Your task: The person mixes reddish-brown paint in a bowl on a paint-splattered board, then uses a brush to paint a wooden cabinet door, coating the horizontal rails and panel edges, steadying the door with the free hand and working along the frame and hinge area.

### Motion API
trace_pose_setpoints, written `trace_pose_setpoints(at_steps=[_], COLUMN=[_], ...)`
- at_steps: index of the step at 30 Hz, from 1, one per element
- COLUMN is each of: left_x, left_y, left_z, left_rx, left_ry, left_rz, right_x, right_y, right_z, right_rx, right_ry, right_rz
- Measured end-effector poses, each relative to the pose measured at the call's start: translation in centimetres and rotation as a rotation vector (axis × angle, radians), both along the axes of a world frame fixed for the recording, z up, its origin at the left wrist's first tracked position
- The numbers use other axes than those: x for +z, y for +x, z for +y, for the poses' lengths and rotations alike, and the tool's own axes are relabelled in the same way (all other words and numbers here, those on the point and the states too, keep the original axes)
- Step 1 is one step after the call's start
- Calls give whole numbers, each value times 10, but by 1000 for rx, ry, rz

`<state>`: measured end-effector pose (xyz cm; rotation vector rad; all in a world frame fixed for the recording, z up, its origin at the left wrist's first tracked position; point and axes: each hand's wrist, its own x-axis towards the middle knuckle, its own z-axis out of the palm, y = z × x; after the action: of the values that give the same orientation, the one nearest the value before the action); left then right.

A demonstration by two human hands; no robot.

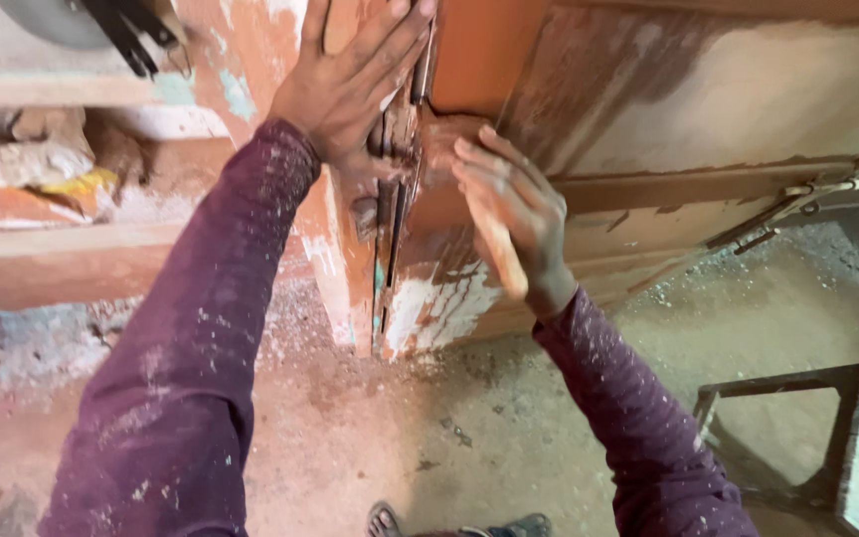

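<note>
When we look down from the head camera, we see an old wooden door (469, 60) with orange paint that is chipped and dusty. Its rusty hinge (397, 149) runs down the edge, next to the door post (251, 60).

Our left hand (355, 80) is at twelve o'clock, open and flat, fingers spread, pressing on the post and door edge right by the hinge. Our right hand (509, 214) is near the middle, just at four o'clock from the hinge. It is open too, with its fingers pushing on the orange wood. Both purple sleeves (181, 378) have white specks.

Below, the floor (400, 428) is dirty and covered in orange dust. At four o'clock stands a dark metal frame (777, 383). A long latch bar (797, 204) lies across the door at three o'clock.
</note>
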<state>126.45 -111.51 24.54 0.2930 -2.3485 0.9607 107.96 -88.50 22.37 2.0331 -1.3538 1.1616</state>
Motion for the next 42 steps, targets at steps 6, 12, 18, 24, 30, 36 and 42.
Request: trace_pose_setpoints(at_steps=[6,12,18,24,30,36,42], left_x=[2,4,11,5,-5,-4,-9], left_y=[-2,-2,-3,-4,-4,-2,-4], left_z=[3,5,9,5,1,3,-2], left_rx=[-75,-33,18,-55,31,-11,-49], left_ry=[153,-31,83,75,-98,14,82], left_rz=[-8,53,13,47,75,53,55], right_x=[-51,-81,-61,-28,-83,-130,-71], right_y=[2,3,5,-1,-5,-1,-10], right_z=[-12,17,5,6,-13,14,-8], right_rx=[-51,1,68,29,-43,-20,78], right_ry=[-59,187,258,-83,-52,178,87], right_rz=[32,-71,-115,-79,-14,9,-141])
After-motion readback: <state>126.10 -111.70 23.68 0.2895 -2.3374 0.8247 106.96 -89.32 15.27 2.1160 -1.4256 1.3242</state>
